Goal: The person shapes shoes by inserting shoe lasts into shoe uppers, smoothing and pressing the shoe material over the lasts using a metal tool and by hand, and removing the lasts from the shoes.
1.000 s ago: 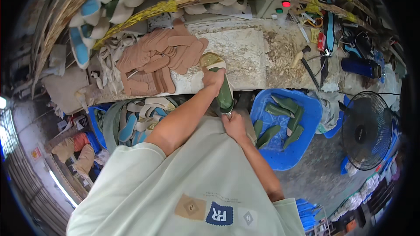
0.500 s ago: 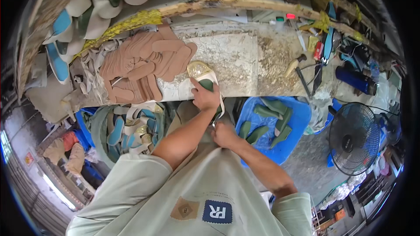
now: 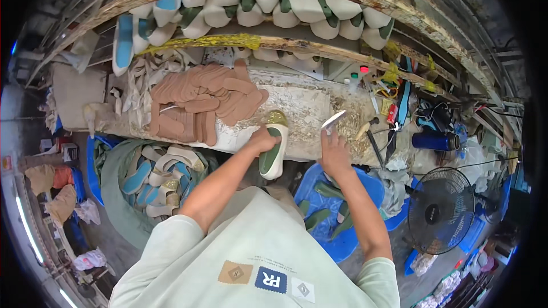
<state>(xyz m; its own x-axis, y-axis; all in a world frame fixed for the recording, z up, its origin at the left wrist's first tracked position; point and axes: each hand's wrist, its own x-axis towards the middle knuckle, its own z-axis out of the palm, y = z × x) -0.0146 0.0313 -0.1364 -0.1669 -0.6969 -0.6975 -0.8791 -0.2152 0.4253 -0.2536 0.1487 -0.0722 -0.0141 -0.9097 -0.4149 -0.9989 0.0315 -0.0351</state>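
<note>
My left hand (image 3: 264,140) grips a slip-on shoe (image 3: 274,165) by its side, the thumb and fingers at its opening. The shoe has a gold toe, a white body and a green insole; its toe is over the bench's front edge and its heel points toward me. Further right, my right hand (image 3: 335,151) is raised above the bench edge and holds a flat, narrow, shiny pale tool (image 3: 334,119), whose exact kind I cannot make out. Brown insole-shaped pieces (image 3: 194,97) lie heaped on the workbench (image 3: 305,108), left of the shoe.
A blue tub (image 3: 334,239) with green insoles stands below my right arm. At left, a green-lined container (image 3: 125,217) holds shoe uppers. White shoes (image 3: 217,16) line a rack above the bench. A hammer (image 3: 374,142), a blue bottle (image 3: 435,141) and a fan (image 3: 441,210) are at right.
My right hand has left the shoe's heel and moved right, up over the bench edge with the pale tool. The shoe's heel now shows whole. The view has tilted up, showing more rack.
</note>
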